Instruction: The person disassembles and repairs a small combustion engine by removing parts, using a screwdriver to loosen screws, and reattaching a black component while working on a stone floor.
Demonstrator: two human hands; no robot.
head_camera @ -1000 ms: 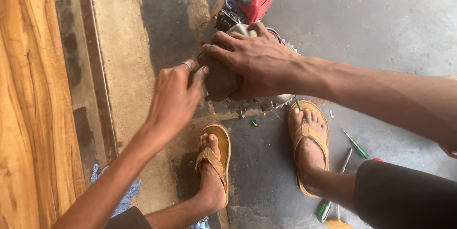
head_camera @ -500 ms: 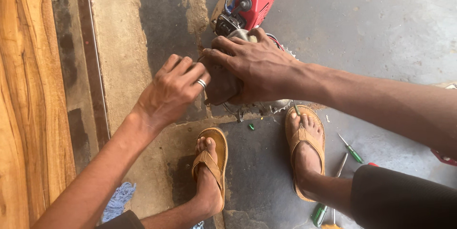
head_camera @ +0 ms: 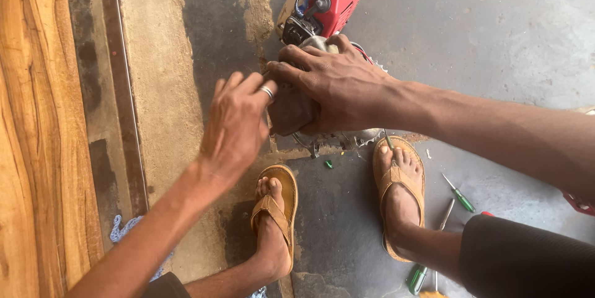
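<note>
Right hand (head_camera: pixel 338 90): lies palm down over the top of a small engine, fingers spread and curled around a dark brown rounded cover (head_camera: pixel 291 111); the grip holds that cover.
Left hand (head_camera: pixel 238 121): hovers just beside the cover's left edge, fingers loosely bent and partly apart; a silver ring (head_camera: pixel 267 92) is on one finger. I cannot tell whether the fingertips touch the cover.
Small engine (head_camera: pixel 319 4): sits on the floor at top centre, directly under the right hand, with a red plastic housing and grey and black metal parts. Its lower body is mostly hidden by the hand; a toothed metal edge shows below the wrist.
Labels: none can be made out on the red housing.
Feet: two bare feet in tan flip-flops, the left foot (head_camera: pixel 273 223) below the left hand, the right foot (head_camera: pixel 400 196) below the engine.
Screwdrivers: a green-handled screwdriver (head_camera: pixel 458 194) lies on the floor right of the right foot; a second green-handled screwdriver (head_camera: pixel 427 254) lies lower, partly cut off.
Small green bit (head_camera: pixel 328 164): lies between the feet, too small to identify.
Floor (head_camera: pixel 496 38): grey concrete with sandy patches.
Wooden board (head_camera: pixel 37 131): runs along the left edge.
Blue cloth (head_camera: pixel 124 230): partly hidden behind the left forearm.
</note>
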